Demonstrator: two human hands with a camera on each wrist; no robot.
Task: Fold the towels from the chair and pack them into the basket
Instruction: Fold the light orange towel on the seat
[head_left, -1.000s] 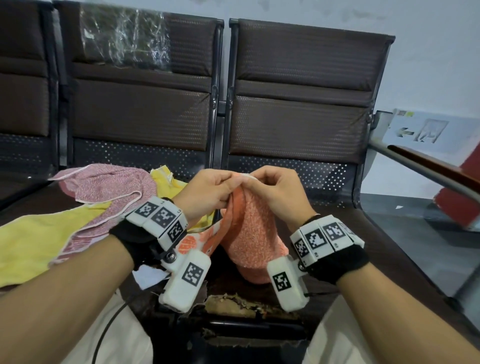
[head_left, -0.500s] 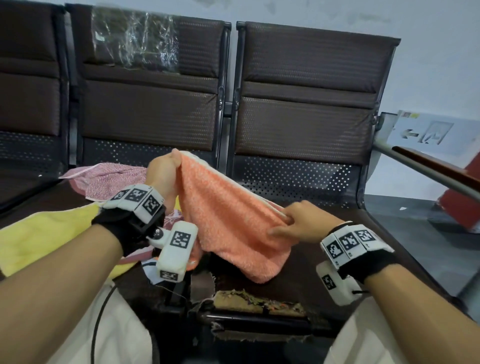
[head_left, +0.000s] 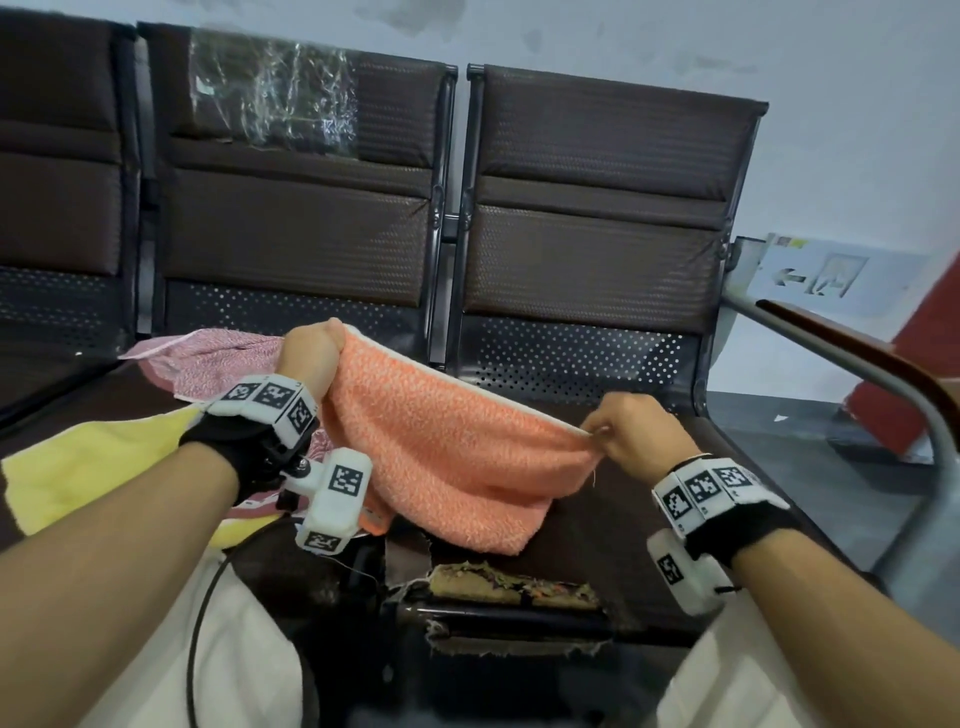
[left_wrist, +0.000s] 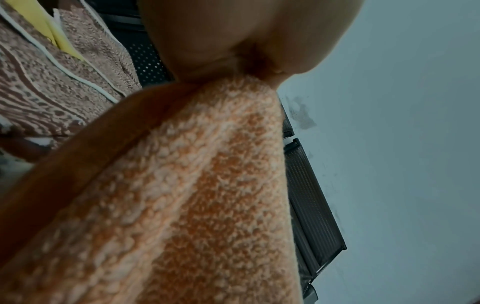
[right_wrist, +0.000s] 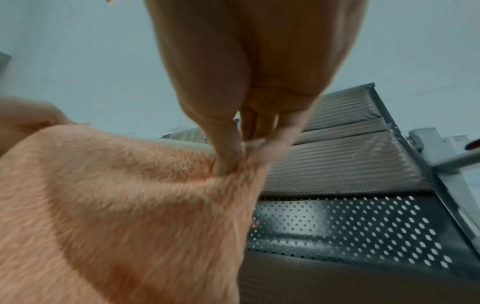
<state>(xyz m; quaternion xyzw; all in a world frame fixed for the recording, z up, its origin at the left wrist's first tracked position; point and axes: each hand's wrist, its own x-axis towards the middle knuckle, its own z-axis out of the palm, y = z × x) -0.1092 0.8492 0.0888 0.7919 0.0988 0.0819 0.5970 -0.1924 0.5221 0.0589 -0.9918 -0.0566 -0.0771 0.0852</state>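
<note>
We see soft, even light in the head view, edges bowed; both wrist views are dimmer, blurred up close, tinted bluish.

We've got the orange towel (head_left: 441, 447) stretched between our hands — fuzzy, top edge taut, rest sagging below. Pink towel (head_left: 218, 358) and yellow towel (head_left: 98, 467) lie crumpled left of our left hand.

The head view looks down and forward over both forearms at the chair seats. Each wrist view sits very close beneath its hand, facing upward; all three share the orange towel (head_left: 441, 441).
</note>
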